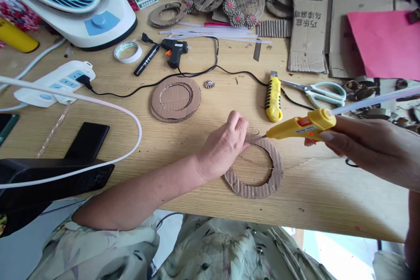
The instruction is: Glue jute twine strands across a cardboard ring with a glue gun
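A flat cardboard ring (275,170) with a ridged face lies on the table in front of me. My left hand (226,144) is closed at the ring's upper left edge, its fingertips pinching there; whether they hold the ring itself or a thin strand beside it I cannot tell. In my right hand (357,140) is a yellow hot glue gun (298,126), a clear glue stick (377,98) running out of its back. The gun's nozzle points left and meets the ring's top edge, close to my left fingers. A thin thread trails across the ring to the right.
Further back lie a cardboard disc (175,98), a yellow utility knife (273,96), scissors (316,92), a black glue gun (175,50), a marker (146,59) and tape (127,52). A power strip (55,83), cables and a fan (95,22) stand left. Cardboard rings (244,0) are piled behind.
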Tool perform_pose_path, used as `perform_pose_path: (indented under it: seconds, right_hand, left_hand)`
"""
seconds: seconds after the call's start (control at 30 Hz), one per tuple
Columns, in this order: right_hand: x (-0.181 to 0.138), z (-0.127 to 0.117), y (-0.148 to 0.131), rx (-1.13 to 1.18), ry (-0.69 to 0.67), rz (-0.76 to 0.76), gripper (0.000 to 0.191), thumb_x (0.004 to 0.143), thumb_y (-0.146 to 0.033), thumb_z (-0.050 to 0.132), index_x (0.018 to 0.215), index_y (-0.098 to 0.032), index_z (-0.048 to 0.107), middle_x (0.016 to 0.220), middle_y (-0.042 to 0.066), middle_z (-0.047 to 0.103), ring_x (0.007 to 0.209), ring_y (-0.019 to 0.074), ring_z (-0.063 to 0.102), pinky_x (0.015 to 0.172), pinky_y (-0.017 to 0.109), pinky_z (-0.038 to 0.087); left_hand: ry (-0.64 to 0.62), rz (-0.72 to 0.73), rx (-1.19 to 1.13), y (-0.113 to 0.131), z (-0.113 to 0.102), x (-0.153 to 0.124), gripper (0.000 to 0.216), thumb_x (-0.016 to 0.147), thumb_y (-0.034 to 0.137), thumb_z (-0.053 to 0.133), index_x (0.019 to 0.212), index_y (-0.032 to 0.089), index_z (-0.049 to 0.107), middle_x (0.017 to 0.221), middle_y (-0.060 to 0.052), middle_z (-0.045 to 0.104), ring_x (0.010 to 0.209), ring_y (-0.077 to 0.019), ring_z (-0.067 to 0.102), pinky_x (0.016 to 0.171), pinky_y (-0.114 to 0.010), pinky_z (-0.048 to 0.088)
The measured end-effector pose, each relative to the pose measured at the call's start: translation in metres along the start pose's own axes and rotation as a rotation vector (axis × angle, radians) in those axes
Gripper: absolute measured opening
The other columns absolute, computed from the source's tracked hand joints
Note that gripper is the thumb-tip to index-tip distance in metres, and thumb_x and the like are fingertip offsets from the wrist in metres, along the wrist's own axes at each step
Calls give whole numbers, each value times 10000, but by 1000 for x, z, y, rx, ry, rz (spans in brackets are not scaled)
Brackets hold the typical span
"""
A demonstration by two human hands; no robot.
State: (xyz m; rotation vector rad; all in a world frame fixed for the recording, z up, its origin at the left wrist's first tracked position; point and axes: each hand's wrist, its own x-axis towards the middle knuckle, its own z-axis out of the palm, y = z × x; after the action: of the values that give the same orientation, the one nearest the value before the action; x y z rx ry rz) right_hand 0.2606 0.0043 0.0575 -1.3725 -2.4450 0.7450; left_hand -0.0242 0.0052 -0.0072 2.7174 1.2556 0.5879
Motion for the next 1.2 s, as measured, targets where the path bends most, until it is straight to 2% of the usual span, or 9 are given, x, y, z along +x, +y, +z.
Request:
perform_pose_path:
  seconds: [0.17,0.33,0.5,0.7,0.87,1.03,1.2]
  right_hand:
    - [2,0,-1,16,3,20,285,986,-468,440,977,-289,662,518,-54,517,402,116,513,439,276,446]
    - [2,-1,-1,26,-2,49,296,981,-489,448,999,-290,666,501,-59,496,385,111,484,425,278,415]
    - [4,1,0,30,-11,48,306,981,-497,446,981,-287,669,549,-45,551,429,112,530,477,279,457]
    - [5,-1,-3,12,7,28,293,987,-469,443,962,-276,663,517,-57,510,405,102,508,461,264,453]
    - [6,-1,-4,13,7,23,319,981,-491,437,931,-267,659,551,-40,537,432,112,513,476,273,456]
    - [4,-2,-3,10,-12,85,358,969,-544,426,943,-267,651,553,-27,542,439,136,512,451,290,444]
    - [6,-2,-6,14,0,66,358,972,-533,425,917,-261,652,551,-27,539,445,130,518,468,285,445]
  left_hand:
    - [6,-4,-15,-1,0,0,371,837,202,771,1059,126,484,1055,-97,544,984,-217,662,755,-292,613]
    - [-2,-2,-10,-1,0,-1,412,809,205,800,1053,117,479,1058,-103,540,934,-209,668,759,-293,608]
    - [12,-7,-8,-1,1,-1,349,859,217,750,1054,140,471,1054,-87,540,921,-195,663,757,-297,608]
    - [6,16,4,0,1,0,446,777,213,828,1040,103,484,1036,-107,539,931,-217,664,734,-289,606]
    - [10,-7,5,-1,2,0,347,860,231,752,1048,138,476,1056,-90,541,906,-189,664,738,-287,607]
    - [11,-4,-2,-1,2,-1,356,852,223,759,1046,135,474,1055,-92,541,913,-195,663,739,-291,607]
    - [10,-9,12,-1,2,0,363,845,240,769,1041,134,483,1053,-89,542,905,-194,663,732,-286,602]
